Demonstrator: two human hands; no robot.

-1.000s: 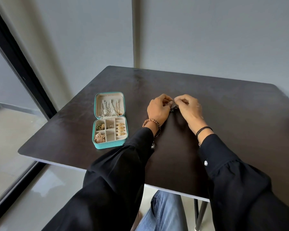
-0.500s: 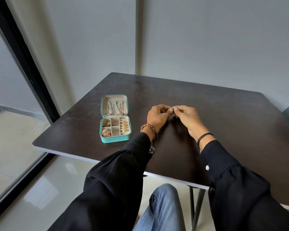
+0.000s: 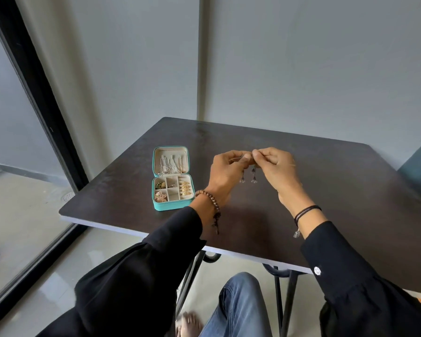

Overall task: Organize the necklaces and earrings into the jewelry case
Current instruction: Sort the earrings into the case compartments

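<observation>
Jewelry case (image 3: pixel 171 206): teal, open, lid laid back; left on counter (image 3: pixel 338 190).
Necklaces (image 3: pixel 167 165): silver, in lid.
Dangling piece (image 3: pixel 253 176): raised, right of case.

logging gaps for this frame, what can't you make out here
Head view, the only one:
- the dangling piece, pinched by the left hand and right hand: tiny, its top hidden in their grip; earring or necklace, cannot tell.
- the chains in the jewelry case lid: too small to count.
- the table: near right corner hidden by the right sleeve.

Dark table (image 3: pixel 350 190) against a grey wall (image 3: pixel 301 57), black window frame (image 3: pixel 34 93) to its left.
</observation>
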